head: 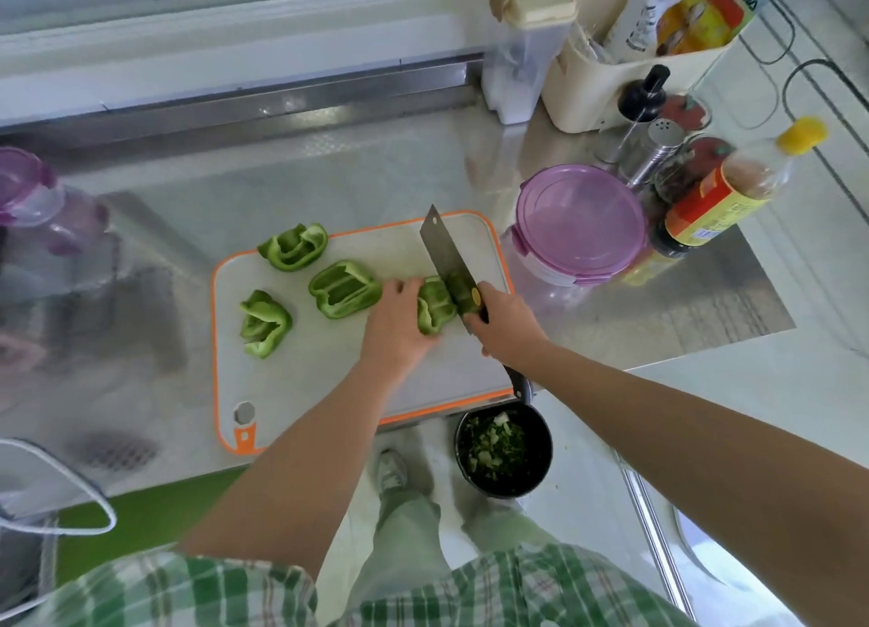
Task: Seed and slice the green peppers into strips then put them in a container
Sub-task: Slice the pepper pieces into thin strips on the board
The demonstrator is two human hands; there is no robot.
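- The left hand (397, 325) lies on the pepper piece (435, 304), its fingers curled over the piece's left side, holding it down on the cutting board (329, 382).
- The right hand (505, 325) is clenched around the handle of the cleaver (446, 250). The wide blade runs away from the hand, toward the far edge of the board.
- The cleaver's blade rests against the right side of the held pepper piece, just beside the left hand's fingertips. The two hands are close together, with only the pepper and the blade between them.
- A second pepper piece (345, 290), hollow side up, lies just to the left of the left hand, almost touching its fingers.
- A third pepper piece (296, 248) sits farther left and beyond the left hand, near the board's far edge.
- A fourth pepper piece (264, 323) lies well to the left of the left hand, near the board's left rim.
- All four pieces are open and seedless inside, and none has been cut into strips.
- A purple-lidded container (580, 224) stands beyond and to the right of the right hand, just off the board's right edge, with its lid on.
- A black bowl (503, 447) of green and pale scraps shows under the right forearm, past the board's near edge.
- Bottles, among them one with a yellow cap (733, 189), and a metal shaker (656, 149) stand farther right of the right hand, behind the container.
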